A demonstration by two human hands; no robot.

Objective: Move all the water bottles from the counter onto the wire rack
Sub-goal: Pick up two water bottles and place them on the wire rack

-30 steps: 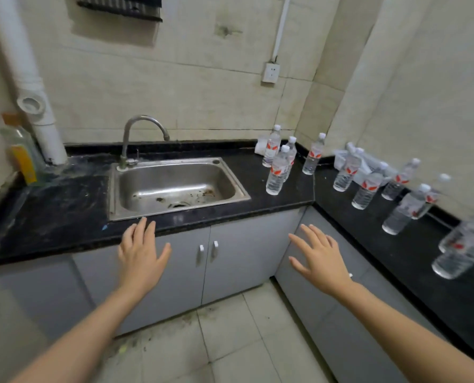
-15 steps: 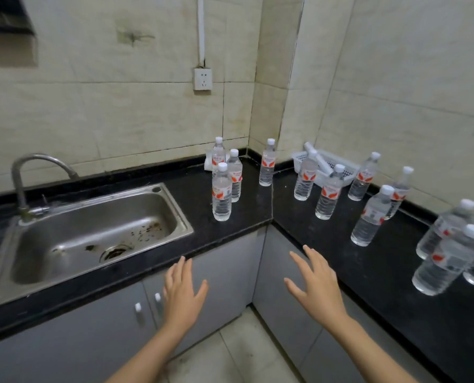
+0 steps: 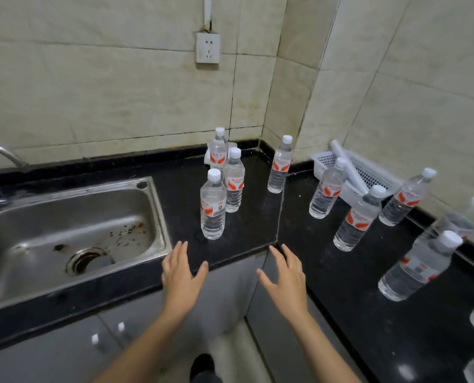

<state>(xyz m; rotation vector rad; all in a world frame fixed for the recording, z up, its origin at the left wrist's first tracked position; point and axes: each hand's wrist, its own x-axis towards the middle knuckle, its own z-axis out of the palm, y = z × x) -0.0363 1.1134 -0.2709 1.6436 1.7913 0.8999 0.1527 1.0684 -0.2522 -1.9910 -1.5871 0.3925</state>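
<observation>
Hovering over the front edge of the black counter (image 3: 253, 222), the left hand (image 3: 182, 275) and right hand (image 3: 285, 275) are empty, fingers spread. The nearest water bottle (image 3: 213, 210) stands upright just beyond the left hand. The other bottles (image 3: 325, 193) dot the counter rightward, and the blurred far-right ones are perhaps upright too. The sink (image 3: 64, 211) lies to the left.

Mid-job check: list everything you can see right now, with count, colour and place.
sink-side bottles: three, clear, white caps, upright right of the sink
corner bottle: one, same, back corner
right-run bottles: five, same, one blurred; two more clear shapes cut off at the right edge
basket: one, white, against right wall, white tube inside
sink: one, steel, left
counter: one, black, L-shaped
socket: one, white, tiled wall
cabinets: grey, under counter
wire rack: none in view
left hand: open, empty, over counter edge
right hand: open, empty, over counter corner
</observation>
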